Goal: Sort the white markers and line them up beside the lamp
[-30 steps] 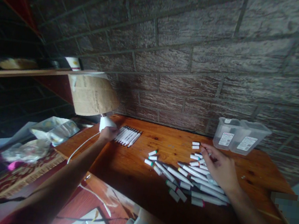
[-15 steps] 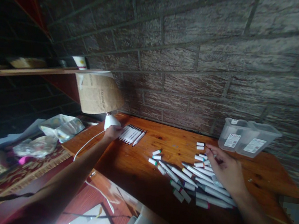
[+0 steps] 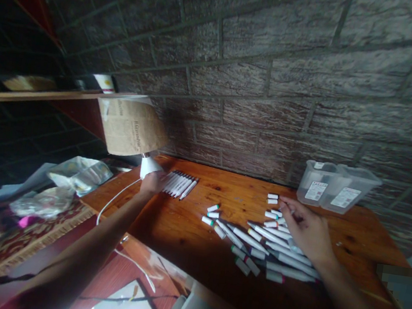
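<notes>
My left hand (image 3: 152, 183) rests at the left end of a neat row of white markers (image 3: 180, 185), beside the white lamp base (image 3: 149, 167). Its fingers are blurred and partly hidden, so its hold does not show. My right hand (image 3: 306, 229) reaches over the right side of the desk, thumb and fingertips pinched together. Two small white caps (image 3: 272, 198) lie just left of those fingertips; what the pinch holds, if anything, is too small to make out. Below this hand spreads a loose heap of white markers (image 3: 287, 258). Several loose caps (image 3: 213, 214) lie at the heap's left.
Two clear plastic containers (image 3: 333, 188) with labels stand against the brick wall (image 3: 245, 93). A lamp with a paper-like shade (image 3: 133, 126) is at the left, its white cord (image 3: 117, 198) hanging over the edge of the wooden desk (image 3: 184, 228). Plastic bags (image 3: 80, 175) lie further left.
The whole view has shifted slightly, so things sit a little further left. Both hands stay in nearly the same places over the desk; the markers look unmoved.
</notes>
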Tool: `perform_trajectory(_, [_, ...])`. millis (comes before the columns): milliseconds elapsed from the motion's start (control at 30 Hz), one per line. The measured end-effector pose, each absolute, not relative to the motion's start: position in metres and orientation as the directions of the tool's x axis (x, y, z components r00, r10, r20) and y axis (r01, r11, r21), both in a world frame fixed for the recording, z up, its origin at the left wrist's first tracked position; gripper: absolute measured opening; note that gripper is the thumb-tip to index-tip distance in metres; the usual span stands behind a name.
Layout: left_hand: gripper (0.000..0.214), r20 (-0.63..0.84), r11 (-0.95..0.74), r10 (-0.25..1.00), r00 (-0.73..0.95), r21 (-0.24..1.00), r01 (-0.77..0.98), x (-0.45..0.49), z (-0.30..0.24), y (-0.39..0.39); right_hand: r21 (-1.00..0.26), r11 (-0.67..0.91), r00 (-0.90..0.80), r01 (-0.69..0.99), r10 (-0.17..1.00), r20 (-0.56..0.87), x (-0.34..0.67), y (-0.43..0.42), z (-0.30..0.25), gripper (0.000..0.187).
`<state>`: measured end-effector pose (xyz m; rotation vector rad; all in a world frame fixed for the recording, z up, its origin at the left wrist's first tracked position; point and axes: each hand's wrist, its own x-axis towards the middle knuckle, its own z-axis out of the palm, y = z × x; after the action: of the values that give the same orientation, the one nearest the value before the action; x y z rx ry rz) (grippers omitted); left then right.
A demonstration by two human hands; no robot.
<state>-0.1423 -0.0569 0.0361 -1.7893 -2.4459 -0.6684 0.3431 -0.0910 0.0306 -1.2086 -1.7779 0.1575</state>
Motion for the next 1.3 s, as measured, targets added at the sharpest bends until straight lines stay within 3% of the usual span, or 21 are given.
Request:
perform_trajectory(67, [0.034,0.308,0.2,0.908,-0.284,0.278,0.94,-0.124,0.04,-0.059,-0.559,0.498,-0.068,0.662,0.784,0.618,0.343,-0.091,0.03,0.035])
perform_trajectory(167, [0.032,0.286,0.032,0.956,-0.062,0.11,0.993,-0.094,0.046,-0.06,-0.551,0.501,-0.077,0.668,0.783,0.618,0.342,-0.091,0.03,0.035])
perform_trajectory(467, [0.025,0.232,0.131,0.966,-0.112,-0.071,0.989,-0.067,0.049,-0.063,-0.568,0.515,-0.073,0.642,0.778,0.624,0.344,-0.092,0.032,0.033])
perform_trajectory(767, [0.024,0.199,0.147,0.969,-0.149,0.028,0.989,-0.069,0.049,-0.065,-0.569,0.532,-0.086,0.627,0.773,0.628,0.342,-0.094,0.035,0.031])
perform_trajectory(967, [0.03,0.351,-0.032,0.936,-0.02,0.141,0.989,-0.058,0.051,-0.069,-0.559,0.543,-0.108,0.627,0.771,0.627,0.342,-0.092,0.034,0.028])
perform_trajectory(1133, [0.033,0.44,-0.361,0.868,0.231,0.237,0.902,-0.005,0.048,-0.078,-0.555,0.591,-0.297,0.585,0.793,0.532,0.335,-0.096,0.036,0.019])
perform_trajectory(1300, [0.029,0.621,-0.447,0.771,0.144,0.365,0.816,0.042,0.036,-0.081,-0.492,0.692,-0.558,0.528,0.719,0.414,0.309,-0.119,0.043,0.015])
